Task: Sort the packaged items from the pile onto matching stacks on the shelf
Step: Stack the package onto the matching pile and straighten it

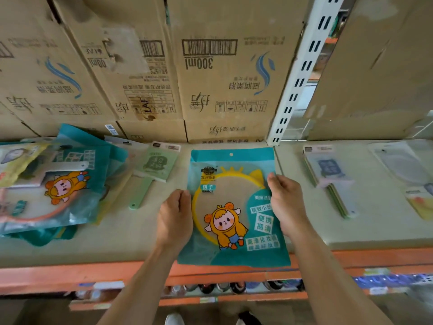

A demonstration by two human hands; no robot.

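Teal plastic is gripped at both sides: the left hand (174, 216) curls on one edge of the yellow-ringed mirror packet (234, 207), the right hand (287, 205) on the other. It lies flat mid-shelf (121, 235), its near edge overhanging. This looks like the placing step. Next, let go and reach left to the pile (58, 184) (several teal packets, number unclear). One green hand mirror (154, 170) lies between, with one stack of handled mirrors (328, 174) to the right.

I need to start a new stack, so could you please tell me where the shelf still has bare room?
The widest bare patch lies between the teal mirror package and the handled-mirror stack to its right. A strip runs along the shelf front below the green hand mirror. The pile at left is crowded.
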